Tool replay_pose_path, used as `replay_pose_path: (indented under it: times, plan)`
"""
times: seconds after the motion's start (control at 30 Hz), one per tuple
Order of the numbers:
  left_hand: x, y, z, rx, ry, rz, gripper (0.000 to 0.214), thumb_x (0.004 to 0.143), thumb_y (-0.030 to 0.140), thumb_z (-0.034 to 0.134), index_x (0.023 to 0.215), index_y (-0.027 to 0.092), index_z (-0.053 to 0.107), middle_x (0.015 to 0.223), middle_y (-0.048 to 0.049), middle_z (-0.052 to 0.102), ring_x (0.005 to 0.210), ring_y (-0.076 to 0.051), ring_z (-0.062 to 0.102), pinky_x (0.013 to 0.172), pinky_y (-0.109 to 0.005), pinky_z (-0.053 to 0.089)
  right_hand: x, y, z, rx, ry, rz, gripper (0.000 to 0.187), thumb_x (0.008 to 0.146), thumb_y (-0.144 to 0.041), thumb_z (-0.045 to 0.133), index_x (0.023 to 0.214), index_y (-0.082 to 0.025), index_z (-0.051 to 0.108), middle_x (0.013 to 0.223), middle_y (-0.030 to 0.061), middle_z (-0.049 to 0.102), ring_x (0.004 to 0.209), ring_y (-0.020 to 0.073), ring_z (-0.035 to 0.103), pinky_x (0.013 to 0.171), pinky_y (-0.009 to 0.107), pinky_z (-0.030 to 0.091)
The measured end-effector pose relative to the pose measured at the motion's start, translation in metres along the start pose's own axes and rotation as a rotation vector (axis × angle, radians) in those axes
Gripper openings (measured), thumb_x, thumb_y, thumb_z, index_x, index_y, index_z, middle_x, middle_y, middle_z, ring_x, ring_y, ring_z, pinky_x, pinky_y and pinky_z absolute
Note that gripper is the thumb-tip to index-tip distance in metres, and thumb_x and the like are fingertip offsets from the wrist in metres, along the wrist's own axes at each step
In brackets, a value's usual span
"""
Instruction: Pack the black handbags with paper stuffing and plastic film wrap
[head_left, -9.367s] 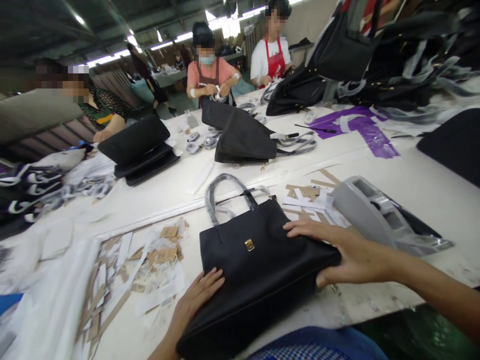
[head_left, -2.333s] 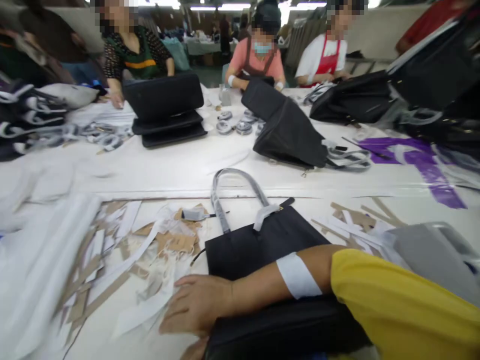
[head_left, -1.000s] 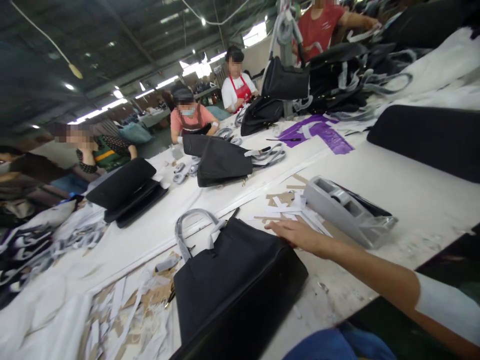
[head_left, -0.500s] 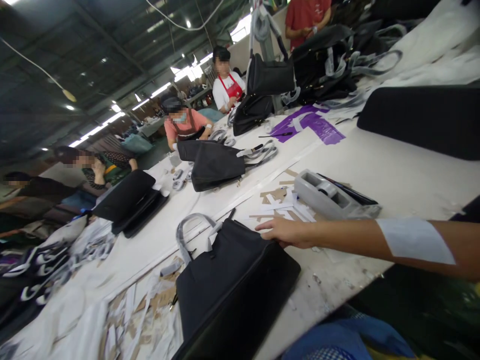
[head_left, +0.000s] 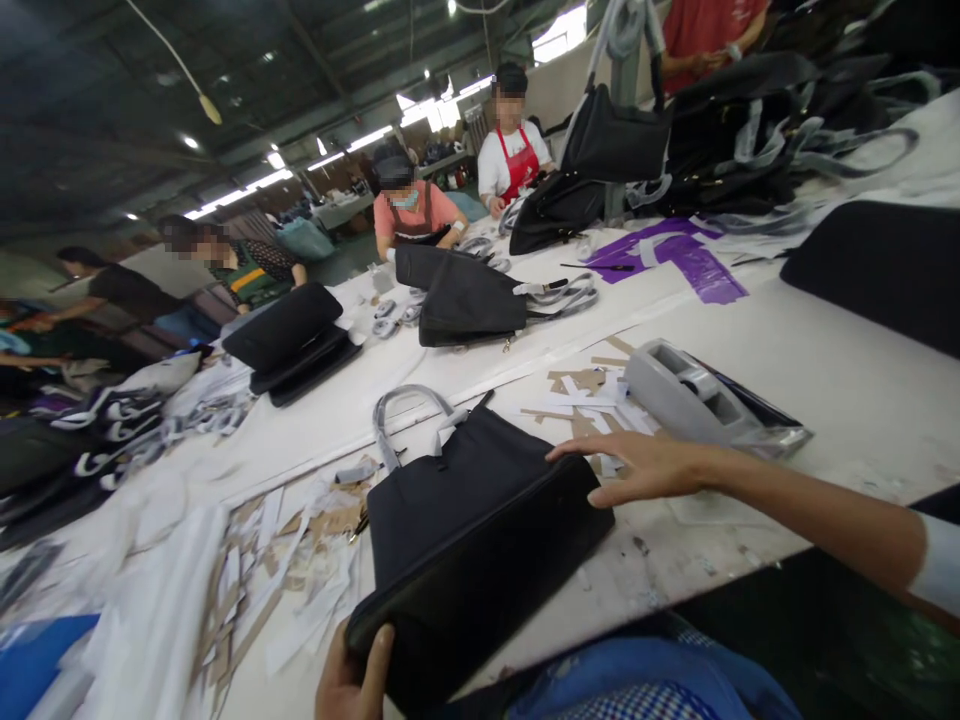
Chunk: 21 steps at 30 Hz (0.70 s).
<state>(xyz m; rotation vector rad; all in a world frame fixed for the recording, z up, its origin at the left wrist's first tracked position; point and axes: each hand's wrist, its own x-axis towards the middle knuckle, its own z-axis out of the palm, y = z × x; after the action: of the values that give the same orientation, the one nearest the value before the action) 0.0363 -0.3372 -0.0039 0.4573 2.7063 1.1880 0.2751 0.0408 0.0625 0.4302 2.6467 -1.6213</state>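
A black handbag (head_left: 480, 500) lies on the white table in front of me, its broad bottom panel turned toward me. Its wrapped handle (head_left: 409, 395) loops up on the far side. My left hand (head_left: 351, 672) grips the bag's near left corner, thumb on the dark panel and the other fingers partly hidden behind it. At the right end, my right hand (head_left: 637, 468) has its thumb and fingers spread around the corner, fingertips at the bag's edge. A grey tape dispenser (head_left: 694, 395) stands just beyond the right hand.
Paper and card strips (head_left: 300, 560) litter the table at left, with more scraps (head_left: 581, 390) by the dispenser. Another black bag (head_left: 476, 300) lies farther back, near stacked black pieces (head_left: 300, 340). Purple sheeting (head_left: 675, 255) lies behind. Several co-workers stand along the far side.
My left hand has come into view and taken hold of the bag's near left corner. My right hand has shifted along to its right end, fingers spreading. The camera view has turned left.
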Motion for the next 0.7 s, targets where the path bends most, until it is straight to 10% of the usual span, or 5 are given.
replay_pose_path:
  times: [0.4,0.7]
  plan:
    - [0.019,0.008,0.030,0.173,-0.023,0.095,0.043,0.089,0.060,0.043,0.081,0.021,0.060,0.079,-0.0048,0.068,0.082,-0.027,0.064,0.073,-0.036,0.047,0.048,0.055,0.084,-0.481,0.520,0.246,0.055,0.089,-0.071,0.037,0.071,-0.023,0.054,0.067,0.0032,0.063,0.068,0.0226,0.058,0.065,0.032,0.036]
    - [0.017,0.002,0.036,0.034,-0.016,0.068,0.045,0.089,0.058,0.048,0.114,0.021,0.061,0.101,-0.0076,0.072,0.096,-0.029,0.067,0.081,-0.039,0.051,0.045,0.054,0.092,-0.351,0.671,0.288,0.048,0.087,-0.067,0.048,0.103,-0.025,0.065,0.074,0.0032,0.069,0.080,0.0278,0.066,0.072,0.036,0.044]
